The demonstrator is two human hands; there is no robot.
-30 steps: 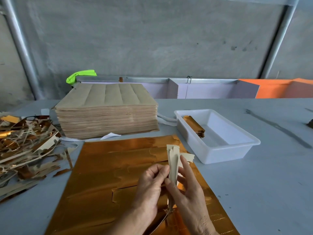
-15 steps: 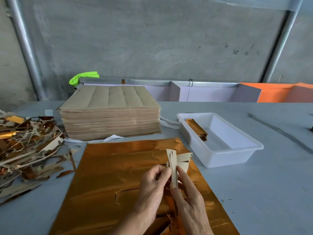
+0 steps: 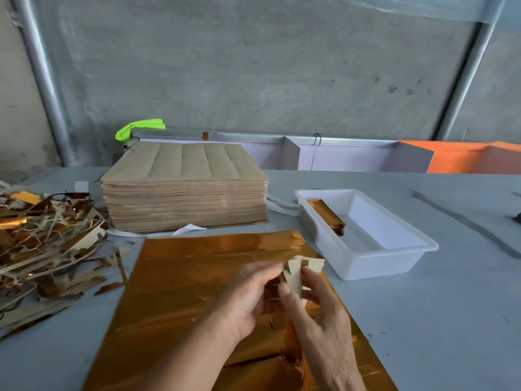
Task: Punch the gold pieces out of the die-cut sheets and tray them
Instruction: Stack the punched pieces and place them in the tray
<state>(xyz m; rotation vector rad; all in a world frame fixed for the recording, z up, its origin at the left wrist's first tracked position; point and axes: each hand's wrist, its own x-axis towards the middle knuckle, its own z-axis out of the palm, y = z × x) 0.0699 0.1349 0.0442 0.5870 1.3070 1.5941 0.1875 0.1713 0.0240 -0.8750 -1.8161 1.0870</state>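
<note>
Nearest, two hands work together above the gold sheet [image 3: 197, 292] that lies flat on the counter [image 3: 423, 320]. Left hand [image 3: 248, 294]: fingers curled, pinching the near side of a small stack of punched pieces [image 3: 296, 273]; motion blur hides exactly how the fingertips sit. Right hand [image 3: 318, 314]: thumb and fingers pinching the same stack from the other side. Punched pieces: held upright between the hands, pale backing showing, top edges uneven, a jagged tab sticking out toward the tray. Gold sheet: shiny side up, with cut outlines and torn gaps near the hands and at its far right corner. Advice for the step in hand, judged as squaring the bundle before traying it: keep both pinches low on the stack, tap or nudge the edges level, strip off any waste tab, and avoid bending the foil face. Left of the sheet: a heap of scrap strips [image 3: 48, 244], gold and pale mixed. Right, a little farther: a white tray [image 3: 394, 258], holding one bundle of gold pieces [image 3: 328, 217] leaning at its far left end. Behind the sheet: a tall stack of uncut sheets [image 3: 183, 190], brown side up. Farthest: a green cloth [image 3: 141, 128] beyond that stack, then a grey wall [image 3: 253, 66].
</note>
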